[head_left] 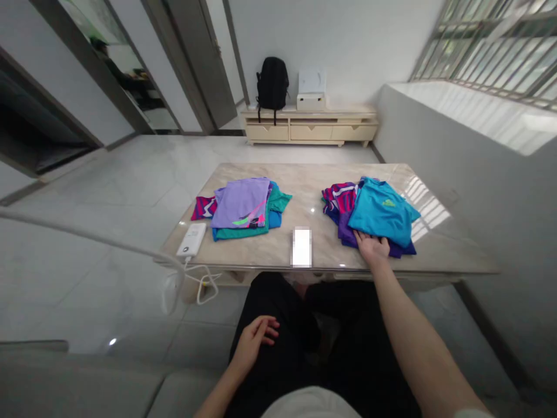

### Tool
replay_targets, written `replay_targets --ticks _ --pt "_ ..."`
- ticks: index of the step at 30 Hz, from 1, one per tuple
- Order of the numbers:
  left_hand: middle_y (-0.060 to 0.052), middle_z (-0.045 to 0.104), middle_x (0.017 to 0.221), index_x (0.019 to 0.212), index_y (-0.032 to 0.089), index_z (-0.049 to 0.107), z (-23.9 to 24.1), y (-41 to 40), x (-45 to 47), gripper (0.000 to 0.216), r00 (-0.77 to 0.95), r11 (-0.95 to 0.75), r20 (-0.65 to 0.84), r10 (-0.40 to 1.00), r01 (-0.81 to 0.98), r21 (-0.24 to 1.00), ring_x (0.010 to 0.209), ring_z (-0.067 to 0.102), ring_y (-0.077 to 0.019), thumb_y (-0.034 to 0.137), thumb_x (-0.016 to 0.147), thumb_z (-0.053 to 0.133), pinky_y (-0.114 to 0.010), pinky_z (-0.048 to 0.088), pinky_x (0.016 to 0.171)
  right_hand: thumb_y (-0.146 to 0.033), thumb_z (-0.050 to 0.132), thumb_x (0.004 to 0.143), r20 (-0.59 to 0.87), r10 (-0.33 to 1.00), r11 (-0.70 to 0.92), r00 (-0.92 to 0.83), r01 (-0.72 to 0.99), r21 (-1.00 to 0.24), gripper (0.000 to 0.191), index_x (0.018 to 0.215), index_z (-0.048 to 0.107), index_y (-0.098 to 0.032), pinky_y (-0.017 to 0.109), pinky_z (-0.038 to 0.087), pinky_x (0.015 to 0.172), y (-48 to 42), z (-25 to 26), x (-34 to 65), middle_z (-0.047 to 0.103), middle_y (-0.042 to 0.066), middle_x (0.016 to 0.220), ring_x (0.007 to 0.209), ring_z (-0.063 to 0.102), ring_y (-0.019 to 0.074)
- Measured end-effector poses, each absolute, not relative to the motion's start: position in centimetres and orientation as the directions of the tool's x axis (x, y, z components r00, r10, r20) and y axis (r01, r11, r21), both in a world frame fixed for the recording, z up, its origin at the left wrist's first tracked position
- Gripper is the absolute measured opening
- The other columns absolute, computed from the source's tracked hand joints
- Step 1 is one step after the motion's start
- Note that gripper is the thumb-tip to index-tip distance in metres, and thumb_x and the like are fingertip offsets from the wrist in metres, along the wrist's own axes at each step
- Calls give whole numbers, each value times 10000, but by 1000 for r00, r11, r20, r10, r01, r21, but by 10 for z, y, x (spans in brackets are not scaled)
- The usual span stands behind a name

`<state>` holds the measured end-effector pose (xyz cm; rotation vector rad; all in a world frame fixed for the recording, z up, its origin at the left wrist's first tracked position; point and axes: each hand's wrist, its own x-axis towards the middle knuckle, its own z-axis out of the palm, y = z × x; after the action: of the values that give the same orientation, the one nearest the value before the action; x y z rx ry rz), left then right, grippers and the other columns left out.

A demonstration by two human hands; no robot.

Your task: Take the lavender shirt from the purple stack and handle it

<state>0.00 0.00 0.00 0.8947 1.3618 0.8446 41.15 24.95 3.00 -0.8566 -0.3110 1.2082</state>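
Right hand (372, 246) – arm outstretched, palm down, fingers flat on near edge of blue shirt (382, 210) topping right clothes pile on table (304, 180); gripping nothing. Shirt's small green logo unreadable. Left hand (256, 339) – relaxed, resting open on lap.

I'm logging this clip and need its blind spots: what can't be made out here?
- Head view: the right hand's fingertips slip under the turquoise shirt, so its grip is hidden.
- The pile's lower garments are mostly covered by that shirt.
- The small object at the table's front is blurred out.
- The left hand rests on the lap.
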Motion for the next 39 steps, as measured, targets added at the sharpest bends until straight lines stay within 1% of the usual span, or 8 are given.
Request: replay_targets --ticks 5,10,14,19,23,27,33,39 --pt "-122 738 895 1037 135 691 -3 20 4 644 63 381 -388 919 102 919 736 710 -214 741 856 572 -285 564 540 -302 397 903 -268 908 103 322 -792 -602 300 996 679 -259 459 484 1142 251 20 413 743 39 1138 1128 684 164" --pt "-124 757 837 992 128 698 8 42 18 590 87 275 -298 951 207 939 668 717 -212 691 877 567 -292 561 521 -340 513 1014 -314 884 99 346 -795 -598 240 1131 674 -207 413 569 1023 261 15 411 716 48 1181 1099 685 172" --pt "-113 787 950 1034 154 731 37 98 26 446 120 74 -120 985 335 939 878 747 -228 543 958 527 -350 605 790 -309 635 996 -366 830 108 421 -765 -635 262 1188 648 -132 373 604 865 272 8 406 684 83 1186 1012 688 187" --pt "-125 723 1244 1150 162 712 75 218 13 332 34 -121 123 992 567 815 1212 645 -243 340 1003 474 -406 460 1123 -306 650 988 -431 747 85 506 -716 -693 266 1192 638 -135 339 612 791 281 5 398 674 71 1133 938 683 171" --pt "-207 586 1454 1249 99 676 76 289 -19 366 -63 -87 202 977 754 652 1431 461 -334 178 916 547 -533 307 1228 -311 648 991 -440 721 69 536 -686 -724 248 1162 641 -131 306 612 740 281 8 393 679 58 1074 878 682 151" --pt "-260 427 1584 1393 52 588 51 304 -54 492 -154 7 250 956 864 504 1523 290 -431 205 928 540 -674 180 1225 -314 648 991 -432 728 47 533 -667 -744 245 1151 643 -129 312 615 744 277 11 389 682 57 1065 878 686 153" --pt "-200 445 1594 1476 81 534 16 297 -72 536 -138 18 310 941 932 361 1515 329 -377 333 1018 418 -565 219 1252 -316 644 995 -431 732 13 527 -643 -766 224 1112 648 -125 289 610 707 272 9 387 686 41 1001 818 682 135" --pt "-197 513 1542 1416 90 596 14 302 -76 511 -130 4 346 929 939 344 1469 406 -357 355 1017 418 -535 278 1231 -325 639 998 -435 735 -24 519 -622 -782 229 1110 648 -125 290 609 706 270 10 388 685 39 989 809 681 134"
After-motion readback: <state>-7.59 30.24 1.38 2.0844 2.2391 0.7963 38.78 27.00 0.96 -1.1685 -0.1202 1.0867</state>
